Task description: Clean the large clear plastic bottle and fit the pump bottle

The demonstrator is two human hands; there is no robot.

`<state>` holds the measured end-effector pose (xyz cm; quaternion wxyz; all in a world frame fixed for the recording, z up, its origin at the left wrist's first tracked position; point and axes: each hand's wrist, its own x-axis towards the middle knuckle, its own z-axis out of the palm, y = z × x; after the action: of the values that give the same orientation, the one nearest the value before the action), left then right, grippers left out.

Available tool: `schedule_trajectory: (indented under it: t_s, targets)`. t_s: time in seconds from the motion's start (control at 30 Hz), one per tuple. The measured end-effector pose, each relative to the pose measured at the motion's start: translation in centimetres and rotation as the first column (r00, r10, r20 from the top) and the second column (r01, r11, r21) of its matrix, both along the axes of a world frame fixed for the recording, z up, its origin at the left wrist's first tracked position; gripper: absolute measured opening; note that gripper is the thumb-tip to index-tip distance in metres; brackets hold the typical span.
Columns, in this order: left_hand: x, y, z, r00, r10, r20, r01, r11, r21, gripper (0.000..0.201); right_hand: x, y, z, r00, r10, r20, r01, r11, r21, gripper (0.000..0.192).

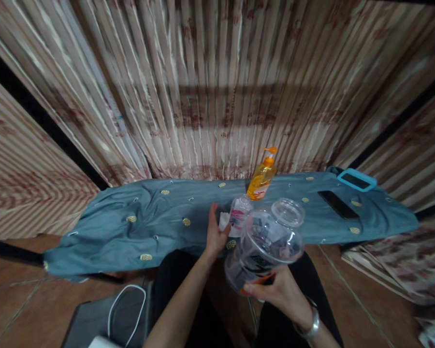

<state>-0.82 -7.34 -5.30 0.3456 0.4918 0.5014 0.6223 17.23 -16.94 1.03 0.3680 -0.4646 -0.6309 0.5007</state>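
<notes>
My right hand (281,290) grips a clear jar (263,251) from below; my left hand (214,234), fingers spread open, touches a small bottle (239,216) on the cloth-covered tabletop (130,227).

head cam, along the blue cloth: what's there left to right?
Left hand → small clear bottle → orange pump bottle → clear lid → black phone → blue-cased device. The large clear jar, held in the right hand, overlaps the middle and is left out.
</notes>
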Motion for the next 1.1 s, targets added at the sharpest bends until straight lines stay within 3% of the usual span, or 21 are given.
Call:
schedule_trajectory:
  t_s: [0.07,0.13,0.23,0.3,0.4,0.53,0.7,0.77,0.87,0.97,1.0,1.1]
  targets:
    - [-1.2,-0.9,1.9,0.997,-0.041,0.061,0.041,0.999,0.006,0.073,1.5,-0.7,-0.4,0.999,-0.034,0.006,0.035,0.998,-0.045,0.035]
    - [-1.2,-2.7,4.0,0.967,-0.214,0.135,0.214,0.977,0.017,0.071,2.2,-1.1,-0.7,0.998,-0.063,-0.005,0.063,0.995,-0.072,0.040]
    - [0.4,-5.8,6.0,0.795,-0.559,0.235,0.567,0.823,0.039,0.092,2.2,-1.3,-1.2,0.996,-0.062,-0.057,0.056,0.992,-0.111,0.050]
    - [1.8,-7.3,6.5,0.704,-0.646,0.295,0.662,0.747,0.057,0.092,2.0,-1.4,-1.4,0.993,-0.047,-0.107,0.032,0.990,-0.138,0.051]
    - [3.4,-8.2,6.5,0.723,-0.626,0.292,0.647,0.762,0.032,0.093,2.0,-1.6,-1.4,0.979,-0.028,-0.204,-0.010,0.983,-0.181,0.054]
    - [4.3,-8.2,7.1,0.704,-0.576,0.415,0.610,0.790,0.062,0.082,2.8,-2.1,-2.4,0.909,-0.078,-0.410,-0.038,0.963,-0.268,0.069]
    - [5.5,-7.7,8.7,0.689,-0.523,0.503,0.562,0.823,0.085,0.084,3.2,-3.5,-6.2,0.683,-0.307,-0.663,-0.034,0.893,-0.449,0.058]
    - [6.3,-7.6,9.0,0.695,-0.507,0.510,0.550,0.832,0.078,0.087,3.1,-3.8,-7.3,0.601,-0.366,-0.711,-0.086,0.854,-0.513,0.068]
    - [7.3,-7.5,8.8,0.683,-0.546,0.484,0.582,0.808,0.091,0.094,3.4,-3.6,-7.5,0.505,-0.427,-0.750,-0.141,0.817,-0.560,0.052]
    - [6.7,-6.8,8.2,0.667,-0.652,0.360,0.644,0.748,0.162,0.106,4.3,-3.2,-6.6,0.445,-0.461,-0.768,-0.172,0.797,-0.578,0.032]
    - [5.9,-6.2,8.0,0.697,-0.657,0.288,0.635,0.752,0.177,0.110,4.6,-3.1,-6.2,0.433,-0.469,-0.770,-0.181,0.791,-0.584,0.035]
    - [2.5,-3.1,7.0,0.873,-0.459,0.162,0.428,0.883,0.193,0.094,5.6,-3.1,-5.3,0.412,-0.488,-0.769,-0.190,0.780,-0.597,0.051]
